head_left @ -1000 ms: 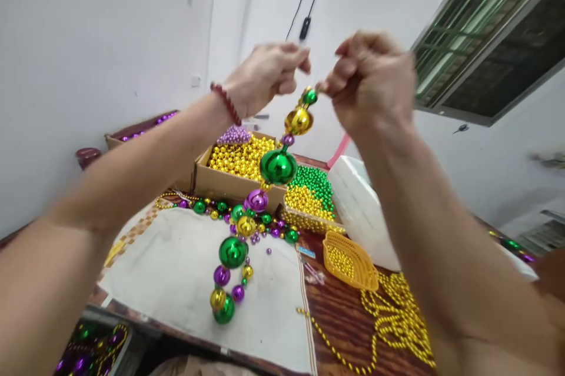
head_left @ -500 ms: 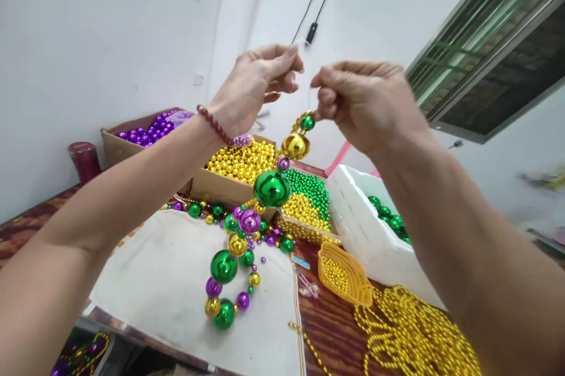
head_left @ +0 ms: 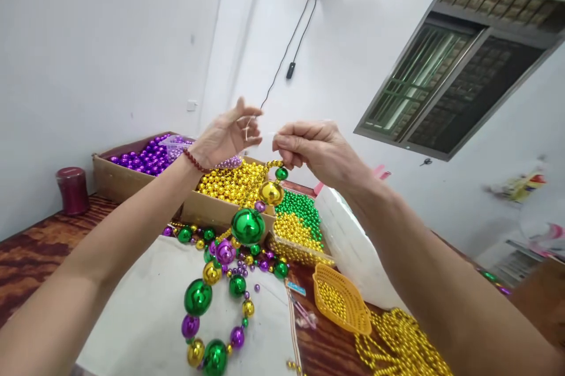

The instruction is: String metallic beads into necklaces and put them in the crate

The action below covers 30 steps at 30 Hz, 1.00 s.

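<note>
A strand of large green, gold and purple beads hangs in the air and trails down onto a white cloth. My right hand pinches the strand's top end just above a small green bead. My left hand, with a red bead bracelet at the wrist, is raised beside it with fingers spread and a thin clear thread running between the fingertips.
A cardboard box of gold beads, a box of purple beads and a tray of green and gold beads stand behind. A yellow basket, gold bead strands, a white foam box and a dark red cup sit around.
Both hands have dropped lower in view and moved left with the strand. My left hand has opened its fingers from a pinch. The view has tilted up, showing a wall fan and the window.
</note>
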Each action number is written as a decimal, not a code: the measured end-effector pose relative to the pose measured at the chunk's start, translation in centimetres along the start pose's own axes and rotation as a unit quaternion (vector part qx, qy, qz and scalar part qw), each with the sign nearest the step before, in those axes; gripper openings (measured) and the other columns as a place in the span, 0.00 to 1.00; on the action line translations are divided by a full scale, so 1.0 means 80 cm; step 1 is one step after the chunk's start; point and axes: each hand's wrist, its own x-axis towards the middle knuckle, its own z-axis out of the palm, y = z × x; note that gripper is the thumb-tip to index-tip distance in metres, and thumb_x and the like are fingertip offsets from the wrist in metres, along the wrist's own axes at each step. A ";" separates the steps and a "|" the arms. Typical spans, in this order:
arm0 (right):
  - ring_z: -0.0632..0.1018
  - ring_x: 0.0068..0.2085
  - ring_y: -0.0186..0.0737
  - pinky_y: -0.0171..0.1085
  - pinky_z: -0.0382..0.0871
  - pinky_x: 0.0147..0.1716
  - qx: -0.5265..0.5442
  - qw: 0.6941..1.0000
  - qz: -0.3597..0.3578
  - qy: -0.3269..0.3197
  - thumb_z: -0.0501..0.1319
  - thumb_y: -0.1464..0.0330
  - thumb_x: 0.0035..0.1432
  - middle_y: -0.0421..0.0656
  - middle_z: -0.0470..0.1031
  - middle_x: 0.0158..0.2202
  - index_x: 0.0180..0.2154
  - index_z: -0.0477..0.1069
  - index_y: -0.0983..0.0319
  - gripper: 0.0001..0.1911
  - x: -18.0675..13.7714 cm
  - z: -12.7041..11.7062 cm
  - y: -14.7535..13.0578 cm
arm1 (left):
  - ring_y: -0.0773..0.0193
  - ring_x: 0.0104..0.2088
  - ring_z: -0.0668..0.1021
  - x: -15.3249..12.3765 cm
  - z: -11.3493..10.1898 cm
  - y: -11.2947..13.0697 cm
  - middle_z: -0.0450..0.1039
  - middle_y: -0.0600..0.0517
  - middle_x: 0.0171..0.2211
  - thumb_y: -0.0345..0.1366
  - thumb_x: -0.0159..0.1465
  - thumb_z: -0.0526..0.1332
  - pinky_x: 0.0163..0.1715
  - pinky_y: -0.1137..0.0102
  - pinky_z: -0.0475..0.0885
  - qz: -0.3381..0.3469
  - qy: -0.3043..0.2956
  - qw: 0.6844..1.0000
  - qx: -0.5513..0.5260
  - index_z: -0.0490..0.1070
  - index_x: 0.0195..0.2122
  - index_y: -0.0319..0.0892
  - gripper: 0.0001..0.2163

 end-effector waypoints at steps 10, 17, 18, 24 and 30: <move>0.67 0.20 0.28 0.31 0.60 0.19 -0.021 0.993 -0.067 -0.100 0.69 0.58 0.56 0.37 0.69 0.18 0.28 0.76 0.62 0.15 0.007 -0.016 -0.051 | 0.45 0.42 0.81 -0.003 0.059 -0.061 0.81 0.41 0.34 0.57 0.53 0.65 0.45 0.53 0.71 -0.244 -0.406 0.880 -0.029 0.77 0.38 0.39 0.24; 0.69 0.21 0.29 0.30 0.63 0.20 -0.071 0.996 -0.039 -0.047 0.70 0.59 0.54 0.37 0.70 0.18 0.26 0.76 0.63 0.14 -0.011 -0.036 -0.063 | 0.58 0.28 0.79 -0.024 0.081 -0.062 0.78 0.50 0.32 0.51 0.54 0.67 0.36 0.61 0.73 -0.252 -0.365 0.884 -0.150 0.75 0.42 0.43 0.21; 0.69 0.21 0.29 0.30 0.63 0.19 -0.078 0.996 -0.036 -0.039 0.70 0.60 0.54 0.37 0.70 0.18 0.25 0.75 0.63 0.14 -0.011 -0.039 -0.064 | 0.61 0.26 0.78 -0.021 0.079 -0.061 0.77 0.50 0.33 0.51 0.53 0.68 0.32 0.64 0.72 -0.239 -0.359 0.891 -0.142 0.75 0.43 0.43 0.22; 0.68 0.18 0.28 0.30 0.63 0.16 -0.073 0.997 0.004 0.038 0.72 0.73 0.50 0.36 0.67 0.16 0.23 0.73 0.64 0.10 0.010 -0.060 -0.063 | 0.68 0.27 0.74 0.001 0.085 -0.027 0.74 0.49 0.35 0.45 0.53 0.70 0.24 0.72 0.64 -0.123 -0.246 0.960 0.047 0.72 0.38 0.39 0.17; 0.69 0.18 0.30 0.32 0.66 0.16 -0.061 0.993 -0.010 0.099 0.70 0.84 0.45 0.36 0.65 0.15 0.22 0.71 0.64 0.13 0.043 -0.084 -0.059 | 0.72 0.23 0.71 0.015 0.117 0.008 0.68 0.54 0.26 0.29 0.53 0.69 0.24 0.72 0.62 0.041 -0.084 0.949 0.302 0.69 0.31 0.39 0.09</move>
